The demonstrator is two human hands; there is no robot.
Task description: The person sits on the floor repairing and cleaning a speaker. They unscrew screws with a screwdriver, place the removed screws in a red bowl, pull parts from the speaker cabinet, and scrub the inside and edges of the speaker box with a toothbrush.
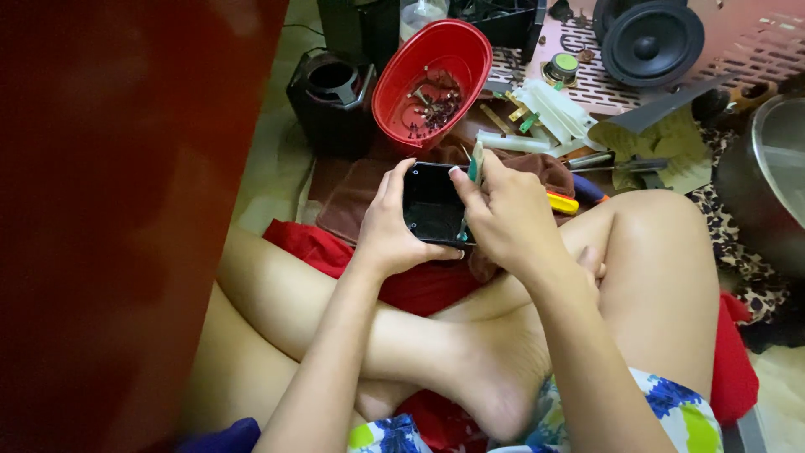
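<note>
Both hands meet over our crossed legs. Our left hand [387,231] wraps one black case [432,204] from its left side, fingers curled over the top edge and thumb along the bottom edge, firmly closed on it. Our right hand [503,216] is closed around one green-handled tool [474,168], likely a screwdriver, held upright with its tip set into the case near the right edge; the tip itself is hard to make out.

The case sits above our knees, just in front of one red bowl [432,80]. We see a heap of small dark parts in the bowl, too fine to count. We count one black speaker [652,42] at the top right, one small round part [561,69] beside it, one black box [331,96] left of the bowl, and one metal pot [767,180], cut off by the right edge. One brown cloth [352,197] lies under the case, and one red cloth [419,285] under our legs.

White plastic pieces [549,117] and several hand tools [604,161] lie beyond our right hand; their number is unclear. One blurred red surface [126,210] hides the whole left third.
</note>
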